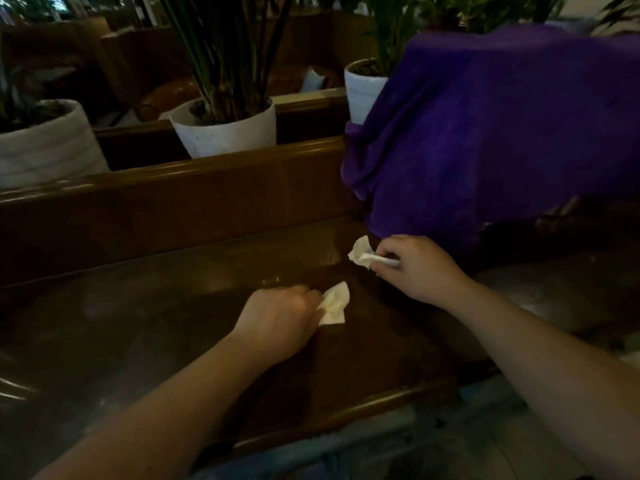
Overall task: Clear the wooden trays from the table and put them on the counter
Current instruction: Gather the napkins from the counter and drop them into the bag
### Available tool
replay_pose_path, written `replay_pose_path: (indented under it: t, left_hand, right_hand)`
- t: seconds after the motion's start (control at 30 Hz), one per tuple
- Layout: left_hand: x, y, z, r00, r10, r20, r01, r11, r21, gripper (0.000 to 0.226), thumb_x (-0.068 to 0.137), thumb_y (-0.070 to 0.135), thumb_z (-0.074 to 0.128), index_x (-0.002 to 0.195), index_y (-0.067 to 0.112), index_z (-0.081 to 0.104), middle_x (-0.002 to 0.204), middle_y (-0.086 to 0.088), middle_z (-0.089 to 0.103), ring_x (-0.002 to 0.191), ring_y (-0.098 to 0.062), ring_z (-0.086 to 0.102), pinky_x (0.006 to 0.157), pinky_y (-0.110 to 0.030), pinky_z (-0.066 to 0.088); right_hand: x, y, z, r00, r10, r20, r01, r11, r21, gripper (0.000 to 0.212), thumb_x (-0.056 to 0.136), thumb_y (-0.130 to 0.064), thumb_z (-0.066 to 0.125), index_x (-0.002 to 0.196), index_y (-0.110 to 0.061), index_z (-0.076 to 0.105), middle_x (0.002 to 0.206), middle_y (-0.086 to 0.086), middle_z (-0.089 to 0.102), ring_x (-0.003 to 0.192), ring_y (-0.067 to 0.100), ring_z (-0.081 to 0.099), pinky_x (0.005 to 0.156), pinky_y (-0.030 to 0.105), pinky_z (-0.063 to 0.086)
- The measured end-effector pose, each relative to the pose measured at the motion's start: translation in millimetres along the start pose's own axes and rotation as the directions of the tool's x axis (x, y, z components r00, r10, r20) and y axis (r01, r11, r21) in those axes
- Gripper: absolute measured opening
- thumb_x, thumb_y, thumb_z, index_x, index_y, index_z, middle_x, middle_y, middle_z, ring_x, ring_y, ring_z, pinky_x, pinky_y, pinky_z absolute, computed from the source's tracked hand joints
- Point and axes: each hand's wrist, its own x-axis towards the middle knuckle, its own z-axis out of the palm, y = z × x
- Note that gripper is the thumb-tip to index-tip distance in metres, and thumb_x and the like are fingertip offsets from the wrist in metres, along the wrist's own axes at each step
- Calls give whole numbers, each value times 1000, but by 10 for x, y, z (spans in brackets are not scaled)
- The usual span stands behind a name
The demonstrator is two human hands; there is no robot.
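No wooden tray shows in this view. My left hand rests on the dark glossy wooden table, closed on a crumpled white tissue that touches the tabletop. My right hand hovers further right and a little farther away, pinching another crumpled white tissue just above the table's far right corner. Both forearms reach in from the bottom of the frame.
A raised wooden partition runs along the table's far side, with white plant pots behind it. A purple cloth drapes over something at the right. The table's near edge borders a tiled floor.
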Motion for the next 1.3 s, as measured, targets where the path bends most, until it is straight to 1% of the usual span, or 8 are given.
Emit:
replay_pose_path:
  t: [0.17, 0.33, 0.57, 0.7, 0.9, 1.03, 1.2, 1.3]
  left_hand:
    - [-1, 287, -100, 991, 86, -105, -89, 996, -28, 27, 95, 47, 38, 99, 28, 56, 85, 8, 58, 73, -11, 56, 60, -30, 49]
    - [-113, 523, -61, 955, 241, -174, -264, 957, -123, 28, 94, 49, 38, 90, 29, 57, 75, 10, 57, 63, -7, 54, 54, -30, 50]
    - [-402, 1243, 326, 840, 465, -278, -527, 821, -220, 30, 91, 44, 49, 69, 24, 49, 56, 5, 51, 45, -14, 45, 40, -24, 23]
    - [-527, 1727, 683, 813, 556, -175, -583, 776, -240, 33, 87, 46, 44, 69, 21, 54, 51, -3, 61, 41, -19, 55, 40, -22, 17]
    - [-379, 2255, 1851, 888, 440, 131, -378, 863, -336, 52, 86, 57, 28, 92, 17, 61, 85, -12, 71, 79, -33, 65, 66, -37, 48]
    - [-198, 2568, 2707, 917, 308, 254, -203, 908, -366, 39, 93, 49, 42, 84, 15, 59, 86, -14, 69, 84, -35, 64, 68, -34, 43]
    - [-16, 2880, 3806, 910, 231, 344, -100, 929, -357, 37, 93, 37, 52, 105, 4, 65, 102, -20, 71, 93, -34, 65, 75, -33, 46]
    - [6, 3049, 4583, 916, 185, 357, -61, 942, -331, 35, 91, 38, 54, 84, 6, 62, 86, -23, 69, 79, -37, 64, 63, -32, 37]
  right_hand:
    - [-679, 9, -71, 992, 96, -77, -93, 995, 39, 11, 87, -35, 65, 86, -25, 66, 80, -9, 61, 72, 9, 57, 62, 33, 46]
    - [-1582, -62, -39, 946, 284, -155, -270, 957, 104, 13, 88, -32, 66, 77, -32, 59, 69, -13, 54, 66, 0, 53, 54, 17, 33]
    - [-2956, 19, 272, 787, 595, -166, -564, 801, 199, 16, 90, -30, 64, 81, -17, 62, 64, -8, 51, 58, 4, 48, 51, 22, 31]
    - [-3566, 342, 534, 692, 705, -156, -663, 706, 247, 24, 89, -29, 66, 68, -22, 55, 58, -7, 47, 53, 5, 47, 48, 19, 28]
    - [-4110, 1182, 1318, 610, 793, -6, -742, 574, 346, 23, 87, -22, 67, 68, -25, 54, 60, -12, 49, 55, 4, 48, 50, 18, 32]
    - [-4425, 1846, 1921, 503, 859, 92, -825, 446, 347, 21, 89, -27, 64, 73, -19, 53, 62, -9, 48, 59, 14, 50, 48, 20, 30]
    - [-4566, 2533, 2655, 440, 874, 206, -838, 317, 445, 32, 92, -36, 59, 64, -37, 44, 63, -18, 51, 62, 0, 51, 51, 12, 33]
    - [-4573, 2915, 3223, 404, 882, 240, -828, 241, 507, 34, 93, -34, 61, 61, -38, 50, 50, -22, 55, 58, -8, 57, 53, 4, 38]
